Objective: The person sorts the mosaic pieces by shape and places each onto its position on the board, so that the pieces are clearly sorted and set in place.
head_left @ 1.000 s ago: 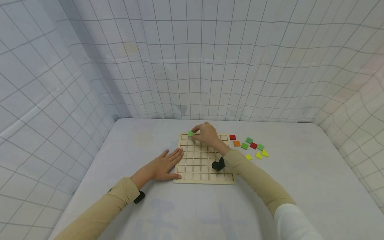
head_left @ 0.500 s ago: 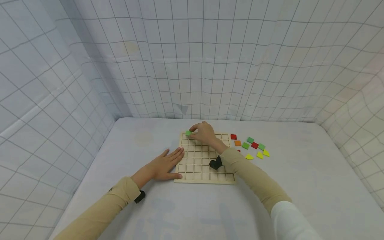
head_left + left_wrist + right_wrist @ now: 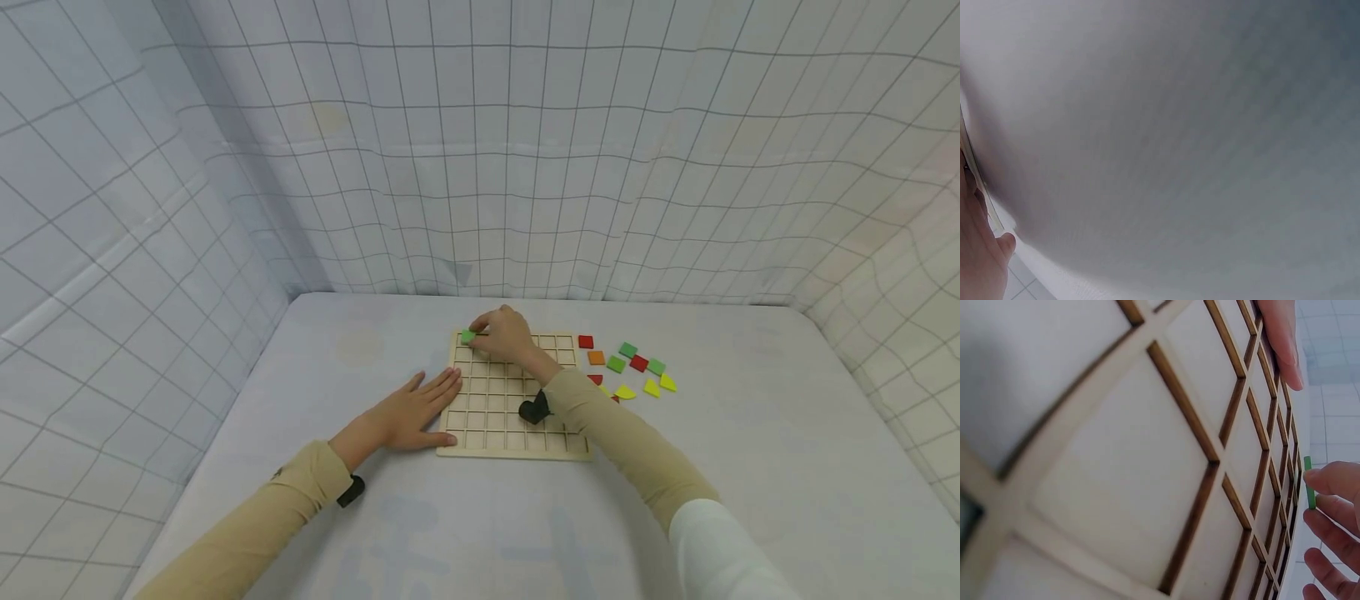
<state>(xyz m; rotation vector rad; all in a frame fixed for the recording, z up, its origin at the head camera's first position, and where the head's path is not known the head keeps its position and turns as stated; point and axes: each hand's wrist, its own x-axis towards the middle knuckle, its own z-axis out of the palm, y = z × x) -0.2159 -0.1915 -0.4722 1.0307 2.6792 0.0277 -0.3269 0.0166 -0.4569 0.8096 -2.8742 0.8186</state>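
In the head view, the right hand [image 3: 507,331] had carried the pinched green tile [image 3: 468,337] further left to the grid board's [image 3: 512,417] far-left corner cell, nearly seated, while the left hand [image 3: 414,408] stayed flat on the bench [image 3: 750,467], touching the board's left edge. The right wrist view showed fingertips [image 3: 1329,480] gripping the tile [image 3: 1308,481] edge-on over the board [image 3: 1116,487]; the left wrist view showed only blurred bench [image 3: 1179,137].

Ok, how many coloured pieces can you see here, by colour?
Green pieces: 4, one pinched by the right hand
Red pieces: 3, one half behind the sleeve
Yellow pieces: 3
Orange pieces: 1
Total: 11; the sleeve may hide more.
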